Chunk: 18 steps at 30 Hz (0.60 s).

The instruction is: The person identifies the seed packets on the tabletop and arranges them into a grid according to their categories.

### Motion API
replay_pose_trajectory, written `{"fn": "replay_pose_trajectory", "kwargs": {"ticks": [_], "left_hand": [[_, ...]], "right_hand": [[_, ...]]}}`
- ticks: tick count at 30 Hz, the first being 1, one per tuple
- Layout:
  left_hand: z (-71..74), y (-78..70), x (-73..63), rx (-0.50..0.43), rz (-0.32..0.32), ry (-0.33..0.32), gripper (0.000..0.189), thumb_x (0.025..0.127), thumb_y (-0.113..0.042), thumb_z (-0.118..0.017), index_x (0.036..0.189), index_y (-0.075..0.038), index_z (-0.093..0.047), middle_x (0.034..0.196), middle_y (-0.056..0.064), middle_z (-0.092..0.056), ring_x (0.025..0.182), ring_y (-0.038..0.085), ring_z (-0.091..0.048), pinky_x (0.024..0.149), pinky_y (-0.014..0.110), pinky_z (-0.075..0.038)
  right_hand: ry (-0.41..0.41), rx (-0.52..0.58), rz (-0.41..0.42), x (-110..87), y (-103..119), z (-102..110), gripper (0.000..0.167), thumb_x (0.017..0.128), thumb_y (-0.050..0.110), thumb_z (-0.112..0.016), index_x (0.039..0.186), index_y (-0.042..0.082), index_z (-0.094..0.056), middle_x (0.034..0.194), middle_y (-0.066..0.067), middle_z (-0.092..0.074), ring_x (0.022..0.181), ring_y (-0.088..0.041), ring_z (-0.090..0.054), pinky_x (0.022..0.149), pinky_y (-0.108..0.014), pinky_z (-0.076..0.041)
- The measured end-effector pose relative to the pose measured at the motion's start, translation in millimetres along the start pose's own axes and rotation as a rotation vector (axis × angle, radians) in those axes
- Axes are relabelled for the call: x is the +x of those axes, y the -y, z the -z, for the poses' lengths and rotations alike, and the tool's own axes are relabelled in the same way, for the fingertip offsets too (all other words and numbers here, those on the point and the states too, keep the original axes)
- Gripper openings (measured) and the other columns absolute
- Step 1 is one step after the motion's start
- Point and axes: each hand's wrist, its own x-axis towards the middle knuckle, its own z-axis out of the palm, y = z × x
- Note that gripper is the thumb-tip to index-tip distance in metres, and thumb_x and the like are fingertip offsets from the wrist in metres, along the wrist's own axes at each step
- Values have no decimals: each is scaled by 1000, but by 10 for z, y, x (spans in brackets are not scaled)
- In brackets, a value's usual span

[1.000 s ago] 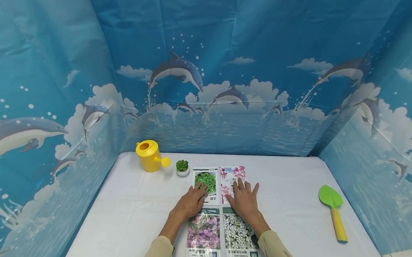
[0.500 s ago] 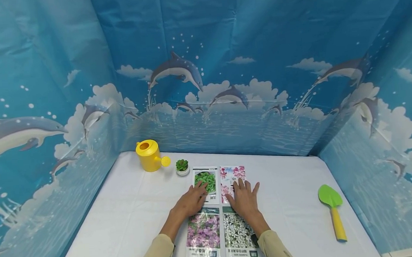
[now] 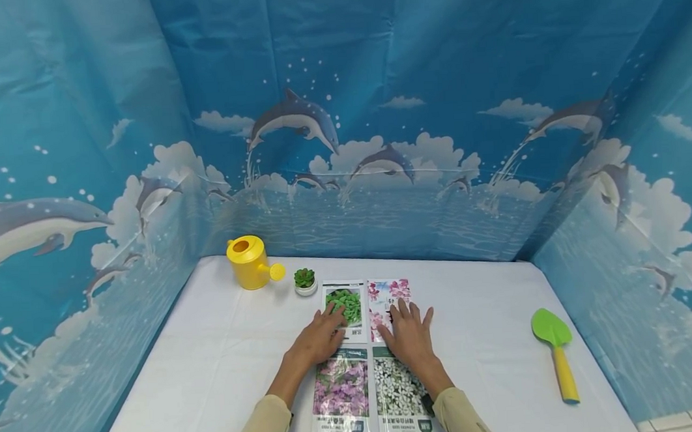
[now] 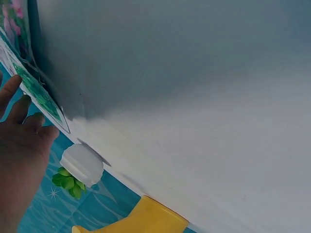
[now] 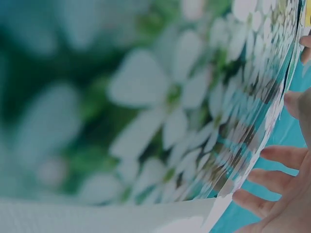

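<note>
Four-square on the white table lie several seed packets. My left hand (image 3: pixel 319 338) rests with spread fingers on the green-leaf seed packet (image 3: pixel 350 302) at the back left. Below it is the purple-flower seed packet (image 3: pixel 340 396). The fingers of my right hand (image 3: pixel 409 333) lie spread over the pink-blossom seed packet (image 3: pixel 378 291) at the back right. The white-flower seed packet (image 3: pixel 395 396) lies under my right wrist, its print filling much of the right wrist view. In the left wrist view, my left fingertips touch the edge of the leaf packet (image 4: pixel 39 94).
A yellow watering can (image 3: pixel 249 263) stands at the back left, beside a small potted succulent (image 3: pixel 305 282) in a white pot. To the far right lies a toy shovel (image 3: pixel 557 355) with a green blade and yellow handle. Dolphin-printed curtains (image 3: pixel 346 209) enclose the table's back and sides.
The head view has shifted very slightly. Both hands stay in place on the packets, and nothing on the table has been moved.
</note>
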Motion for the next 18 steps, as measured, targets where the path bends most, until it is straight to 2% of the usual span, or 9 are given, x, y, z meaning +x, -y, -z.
{"fn": "replay_pose_trajectory", "kwargs": {"ticks": [4, 8, 12, 18], "left_hand": [[26, -38, -61, 36, 23, -13, 38, 113, -20, -57, 147, -6, -62, 173, 14, -36, 165, 36, -23, 133, 56, -19], [76, -107, -180, 58, 49, -60, 44, 112, -23, -60, 152, -5, -58, 173, 15, -36, 164, 35, -24, 133, 57, -20], [123, -210, -291, 83, 50, -144, 49, 112, -25, -61, 155, -4, -55, 174, 17, -34, 164, 36, -25, 132, 59, -21], [160, -463, -397, 128, 16, -296, 55, 109, -28, -66, 157, -4, -53, 173, 18, -34, 163, 39, -26, 128, 69, -23]], "right_hand": [[-14, 30, 6, -23, 19, 40, 60, 101, 42, -76, 141, -1, -67, 154, -28, -56, 143, -50, -52, 115, -85, -29], [-59, 77, 24, -58, 49, 99, 63, 101, 41, -76, 146, -2, -64, 159, -30, -51, 148, -52, -46, 115, -84, -31], [-119, 140, 43, -92, 98, 211, 69, 100, 39, -77, 152, -2, -58, 165, -30, -43, 154, -54, -36, 116, -83, -29], [-191, 177, 62, -154, 184, 375, 78, 98, 39, -79, 159, 1, -51, 172, -27, -31, 160, -55, -22, 118, -84, -24]]}}
